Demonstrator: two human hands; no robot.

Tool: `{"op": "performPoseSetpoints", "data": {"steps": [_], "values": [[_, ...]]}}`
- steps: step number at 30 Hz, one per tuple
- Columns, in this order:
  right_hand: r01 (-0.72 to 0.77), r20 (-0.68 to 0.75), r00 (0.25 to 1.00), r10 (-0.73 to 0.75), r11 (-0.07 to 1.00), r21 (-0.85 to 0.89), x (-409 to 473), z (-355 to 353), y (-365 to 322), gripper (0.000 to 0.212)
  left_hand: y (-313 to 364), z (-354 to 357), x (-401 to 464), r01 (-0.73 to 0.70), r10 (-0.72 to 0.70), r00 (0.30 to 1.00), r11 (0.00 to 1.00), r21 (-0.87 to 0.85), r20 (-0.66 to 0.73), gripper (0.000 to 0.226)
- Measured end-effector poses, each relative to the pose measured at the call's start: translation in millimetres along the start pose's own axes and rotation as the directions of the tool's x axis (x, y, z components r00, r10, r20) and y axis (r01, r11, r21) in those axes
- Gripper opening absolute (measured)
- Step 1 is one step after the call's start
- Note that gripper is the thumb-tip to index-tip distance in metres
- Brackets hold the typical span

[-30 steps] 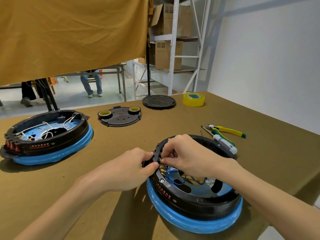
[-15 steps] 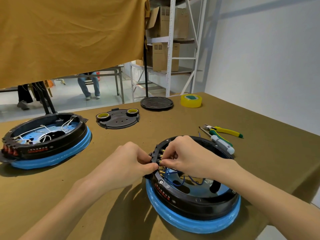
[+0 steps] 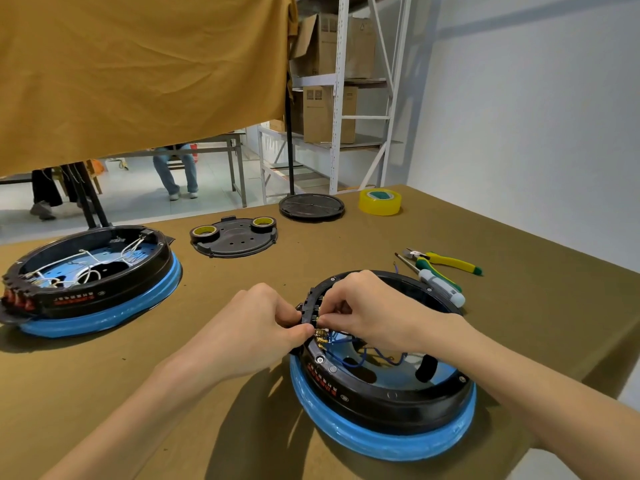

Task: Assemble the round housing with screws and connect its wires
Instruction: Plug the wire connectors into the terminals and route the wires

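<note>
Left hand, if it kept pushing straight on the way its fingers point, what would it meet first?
The left hand already pinches the black terminal strip on the near round housing rim. Straight on, it would probably meet the right hand fingertips just across it, though depth is unclear.

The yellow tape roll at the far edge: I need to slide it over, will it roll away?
Probably not: the yellow tape roll lies flat on the table. It looks light, so it should slide easily.
</note>
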State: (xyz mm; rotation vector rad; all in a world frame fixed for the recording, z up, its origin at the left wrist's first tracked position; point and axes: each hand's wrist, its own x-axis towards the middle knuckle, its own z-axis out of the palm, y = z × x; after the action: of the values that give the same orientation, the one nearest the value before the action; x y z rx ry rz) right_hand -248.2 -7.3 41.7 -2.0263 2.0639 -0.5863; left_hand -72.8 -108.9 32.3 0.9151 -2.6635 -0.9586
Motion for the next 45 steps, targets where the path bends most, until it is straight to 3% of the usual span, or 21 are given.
{"op": "performPoseSetpoints", "data": {"steps": [12, 19, 26, 33, 40, 45], "values": [[-0.006, -0.015, 1.0, 0.005, 0.999, -0.04, 0.6, 1.0, -0.7, 0.019, 2.7, 3.0, -0.4, -0.02, 0.021, 1.0, 0.999, 0.045, -0.021, 0.024], [0.05, -0.151, 0.988, -0.027, 0.987, 0.152, -15.8, -1.9, 5.5, 0.011, 0.8, -10.5, -4.4, -0.068, 0.076, 0.988, 0.996, -0.062, 0.132, 0.02], [0.08, -0.068, 0.995, -0.076, 0.995, 0.06, -16.5, 1.6, 6.4, 0.013, 1.0, -10.1, -4.6, -0.075, 0.081, 0.991, 0.995, -0.06, 0.105, 0.025], [0.148, 0.141, 0.981, -0.134, 0.984, -0.094, -7.1, -13.5, 9.2, 0.011, 0.8, -9.3, -3.2, -0.048, 0.049, 0.993, 0.999, -0.008, 0.109, 0.03], [0.191, 0.186, 0.968, -0.171, 0.977, -0.098, -3.4, -17.3, 8.9, 0.006, -1.5, -9.7, -3.8, -0.033, 0.03, 0.991, 0.999, 0.017, 0.127, 0.026], [0.194, 0.226, 0.959, -0.171, 0.978, -0.082, -1.3, -21.9, 11.1, 0.004, 2.9, 3.2, -7.5, -0.002, 0.004, 0.997, 1.0, -0.02, 0.071, 0.037]]}}
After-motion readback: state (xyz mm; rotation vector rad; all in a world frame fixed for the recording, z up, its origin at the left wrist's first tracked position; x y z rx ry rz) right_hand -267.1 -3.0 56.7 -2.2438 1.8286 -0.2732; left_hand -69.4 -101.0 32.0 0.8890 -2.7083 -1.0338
